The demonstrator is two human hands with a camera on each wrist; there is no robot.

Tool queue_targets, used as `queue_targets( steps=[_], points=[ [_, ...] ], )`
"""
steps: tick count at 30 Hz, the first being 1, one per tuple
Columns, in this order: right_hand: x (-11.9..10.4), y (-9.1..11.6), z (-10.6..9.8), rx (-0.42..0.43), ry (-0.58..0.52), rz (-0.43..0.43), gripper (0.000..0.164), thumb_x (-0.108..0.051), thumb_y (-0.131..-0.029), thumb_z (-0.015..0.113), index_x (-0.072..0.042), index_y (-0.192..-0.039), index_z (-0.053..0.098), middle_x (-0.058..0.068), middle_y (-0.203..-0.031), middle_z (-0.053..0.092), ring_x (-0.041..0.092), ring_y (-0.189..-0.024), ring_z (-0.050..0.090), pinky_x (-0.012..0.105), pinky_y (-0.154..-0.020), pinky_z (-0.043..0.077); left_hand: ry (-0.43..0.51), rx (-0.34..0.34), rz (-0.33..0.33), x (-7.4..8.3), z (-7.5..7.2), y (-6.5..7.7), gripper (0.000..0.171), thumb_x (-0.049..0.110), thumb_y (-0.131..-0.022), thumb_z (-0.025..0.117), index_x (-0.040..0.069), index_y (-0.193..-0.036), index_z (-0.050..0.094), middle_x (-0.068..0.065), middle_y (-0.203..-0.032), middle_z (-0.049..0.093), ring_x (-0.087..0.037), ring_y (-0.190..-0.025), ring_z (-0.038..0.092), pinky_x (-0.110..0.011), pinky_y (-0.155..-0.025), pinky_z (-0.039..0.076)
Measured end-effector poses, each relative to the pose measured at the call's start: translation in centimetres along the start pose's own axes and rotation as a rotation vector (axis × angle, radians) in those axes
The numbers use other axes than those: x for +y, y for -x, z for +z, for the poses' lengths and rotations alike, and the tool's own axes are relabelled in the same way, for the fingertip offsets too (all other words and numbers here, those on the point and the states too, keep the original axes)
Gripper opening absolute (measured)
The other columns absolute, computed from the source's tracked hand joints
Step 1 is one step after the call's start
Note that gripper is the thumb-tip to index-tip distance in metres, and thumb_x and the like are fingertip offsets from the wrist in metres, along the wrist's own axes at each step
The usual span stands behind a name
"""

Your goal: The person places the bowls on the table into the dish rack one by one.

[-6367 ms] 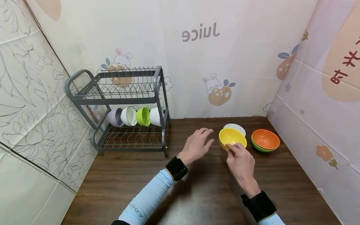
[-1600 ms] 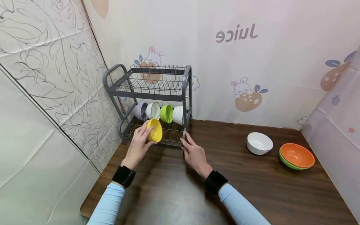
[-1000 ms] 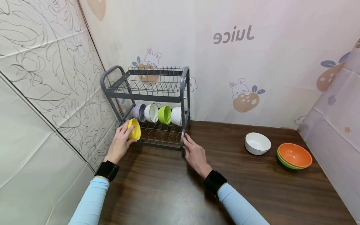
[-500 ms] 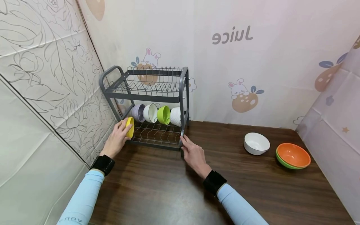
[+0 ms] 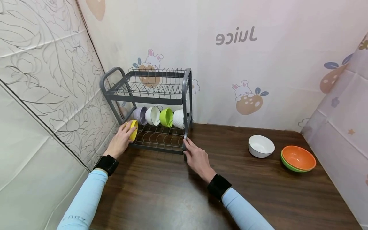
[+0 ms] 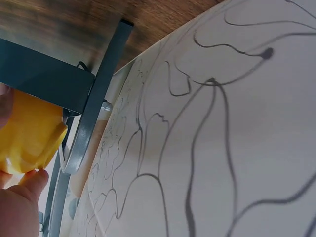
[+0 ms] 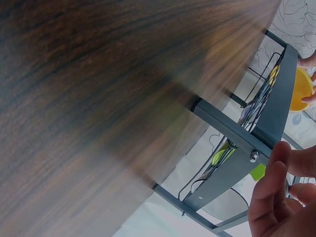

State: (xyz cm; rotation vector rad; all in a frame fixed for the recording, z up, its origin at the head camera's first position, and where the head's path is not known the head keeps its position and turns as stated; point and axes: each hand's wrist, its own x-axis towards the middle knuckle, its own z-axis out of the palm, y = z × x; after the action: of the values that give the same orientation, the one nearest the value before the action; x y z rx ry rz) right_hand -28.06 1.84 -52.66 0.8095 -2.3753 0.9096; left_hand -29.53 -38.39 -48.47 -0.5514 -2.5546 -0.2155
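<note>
My left hand (image 5: 118, 142) grips a yellow bowl (image 5: 134, 131), tipped on its side at the left front of the dish rack's lower tier. In the left wrist view the bowl (image 6: 32, 131) sits just behind the rack's grey front bar (image 6: 42, 76), with fingers at its edge. My right hand (image 5: 198, 159) holds the dark grey dish rack (image 5: 143, 100) at the lower right front post; in the right wrist view its fingers (image 7: 269, 197) curl at the frame corner. Behind, along the lower tier, stand a purple bowl (image 5: 140, 115), a white bowl (image 5: 152, 115), a green bowl (image 5: 166, 117) and a white textured bowl (image 5: 178, 119).
On the wooden table (image 5: 161, 191), a white bowl (image 5: 261, 147) stands to the right, beside an orange bowl (image 5: 298, 158) nested in a green bowl (image 5: 290, 167). The rack's upper tier has wire slots. Printed walls close off the back and both sides.
The yellow bowl has gone from the table by the white bowl to the rack's left front, now in my left hand. My right hand moved from that bowl to the rack post and stays there.
</note>
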Motion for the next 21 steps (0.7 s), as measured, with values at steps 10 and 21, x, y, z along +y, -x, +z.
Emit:
queue_targets(
  steps=[10, 21],
  points=[
    [-0.1, 0.2, 0.1, -0.028, 0.001, 0.019, 0.055, -0.012, -0.098, 0.076, -0.015, -0.15, 0.061, 0.007, -0.152, 0.058, 0.016, -0.052, 0.049, 0.028, -0.046, 0.033, 0.079, 0.007, -0.023, -0.2, 0.8, -0.5, 0.073, -0.014, -0.068, 0.092, -0.007, -0.133, 0.06, -0.03, -0.157, 0.043, -0.051, -0.14, 0.042, -0.063, -0.106, 0.046],
    [-0.2, 0.0, 0.0, -0.036, 0.014, 0.019, 0.054, -0.015, -0.1, 0.075, -0.013, -0.152, 0.059, 0.009, -0.152, 0.057, 0.021, -0.052, 0.054, 0.029, -0.046, 0.036, 0.147, -0.004, -0.085, -0.7, 1.1, -0.8, 0.063, -0.017, -0.069, 0.09, -0.008, -0.123, 0.059, -0.03, -0.157, 0.041, -0.051, -0.143, 0.038, -0.066, -0.106, 0.044]
  ],
)
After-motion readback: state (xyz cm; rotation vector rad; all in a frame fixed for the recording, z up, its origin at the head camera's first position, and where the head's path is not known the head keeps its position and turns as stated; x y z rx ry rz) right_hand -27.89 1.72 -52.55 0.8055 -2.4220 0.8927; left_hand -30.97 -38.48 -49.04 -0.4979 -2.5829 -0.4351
